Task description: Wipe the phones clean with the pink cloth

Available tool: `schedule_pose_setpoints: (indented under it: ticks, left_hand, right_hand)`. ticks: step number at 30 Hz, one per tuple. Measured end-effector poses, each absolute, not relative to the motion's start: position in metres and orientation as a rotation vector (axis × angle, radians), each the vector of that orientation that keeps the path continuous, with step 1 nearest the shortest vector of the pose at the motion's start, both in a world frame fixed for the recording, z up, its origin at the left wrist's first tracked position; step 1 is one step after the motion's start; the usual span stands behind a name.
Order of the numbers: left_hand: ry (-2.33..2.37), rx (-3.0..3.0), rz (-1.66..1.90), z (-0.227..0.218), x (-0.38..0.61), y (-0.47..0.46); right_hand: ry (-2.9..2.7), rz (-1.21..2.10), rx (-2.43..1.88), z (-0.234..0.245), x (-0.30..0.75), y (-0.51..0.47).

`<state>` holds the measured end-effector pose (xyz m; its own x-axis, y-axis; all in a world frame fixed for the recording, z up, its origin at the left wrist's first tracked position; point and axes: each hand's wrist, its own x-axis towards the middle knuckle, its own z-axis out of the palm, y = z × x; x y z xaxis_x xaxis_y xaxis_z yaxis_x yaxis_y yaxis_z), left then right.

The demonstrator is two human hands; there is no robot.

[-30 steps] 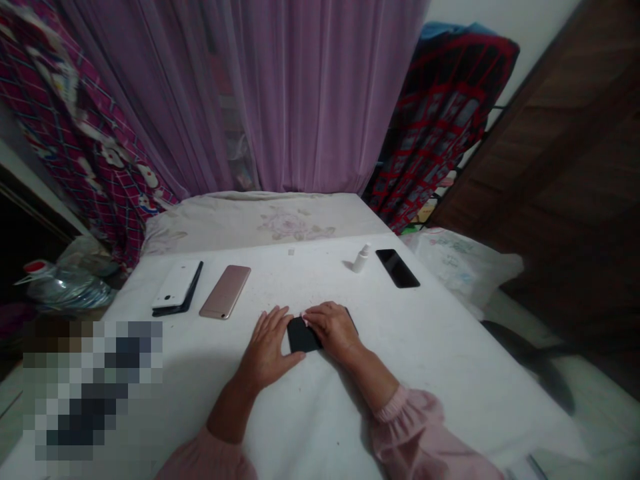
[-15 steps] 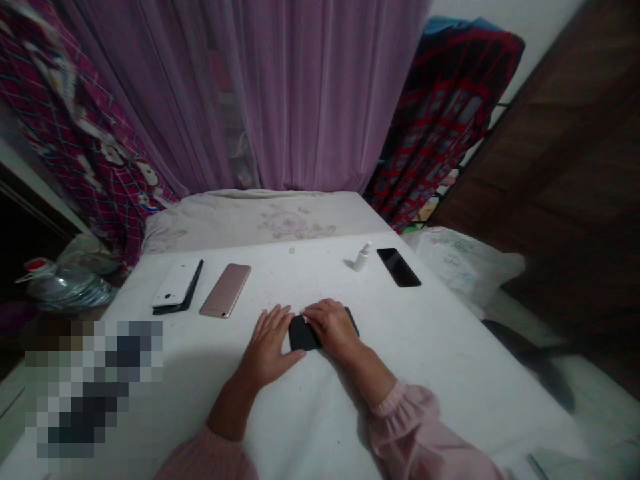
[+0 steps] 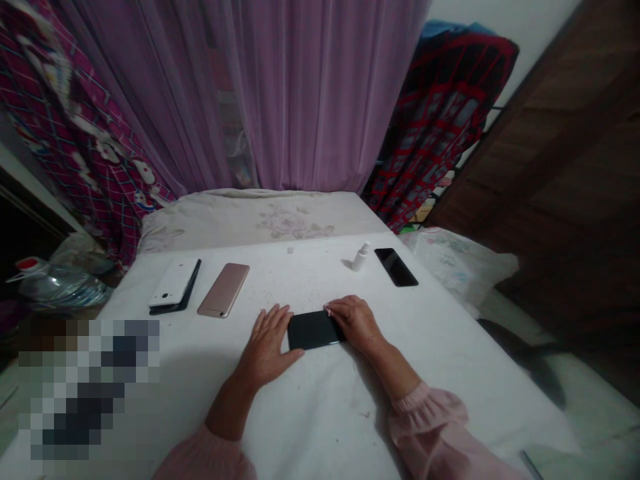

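A black smartphone lies flat on the white-covered table in front of me, its long side running left to right. My left hand braces its left end, with fingers at the upper corner and thumb along the lower edge. Over the right end rests my right hand, covering that part of the screen. Its fingers are pinched together against the glass near the upper edge. A tiny whitish bit shows at those fingertips, too small to make out.
At left lie a rose-gold phone and a white phone on top of a dark one. A small white spray bottle stands beside another black phone at right. A water bottle sits beyond the table's left edge.
My right hand has slid right across the smartphone, uncovering more of the screen. The left hand stays at the left end.
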<state>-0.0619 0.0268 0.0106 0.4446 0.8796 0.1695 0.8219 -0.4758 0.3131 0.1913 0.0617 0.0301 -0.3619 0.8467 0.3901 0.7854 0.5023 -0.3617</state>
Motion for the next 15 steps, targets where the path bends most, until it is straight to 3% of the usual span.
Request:
schedule_pose_setpoints:
  ticks: [7,15]
  left_hand:
    - [1.469,2.530,0.519,0.006,-0.064,0.027]
    - [1.474,2.522,0.514,0.007,-0.064,0.027]
  right_hand:
    - [-2.241,0.231,-1.236,0.033,0.134,0.059]
    - [-2.160,0.073,-1.359,0.024,0.219,0.059]
